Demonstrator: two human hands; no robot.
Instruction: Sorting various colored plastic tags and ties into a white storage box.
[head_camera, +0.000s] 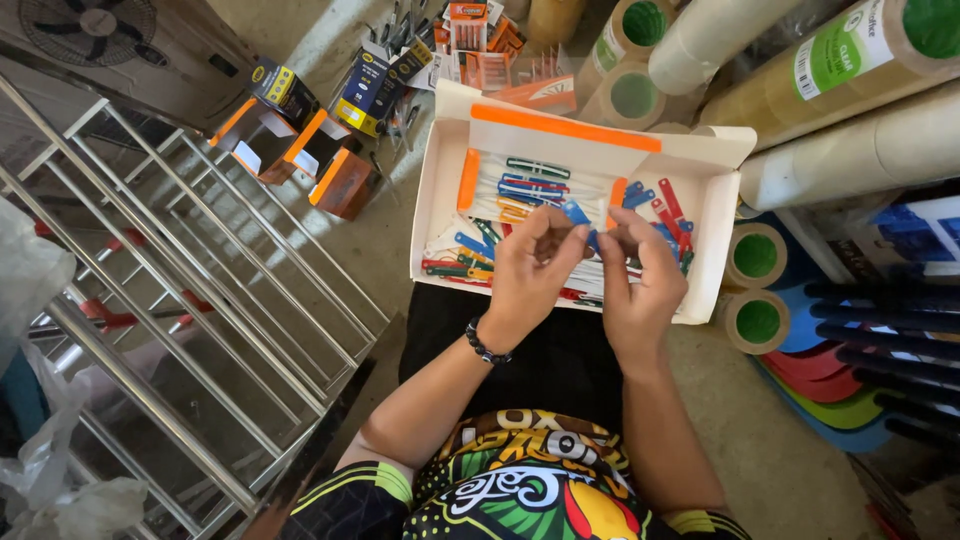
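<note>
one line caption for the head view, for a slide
Both hands, left and right, pinch a small blue plastic strip over a white cardboard box of coloured strips.

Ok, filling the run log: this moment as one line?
left hand + right hand: pinching small blue plastic strip | over open white cardboard box | box holds coloured plastic strips

Both forearms reached forward, bare. The left hand (527, 270) curled, its fingertips pinched together beside the right's. The right hand (640, 285) mirrored it, thumb pressed to forefinger, the two sets of fingertips nearly touching.
</note>
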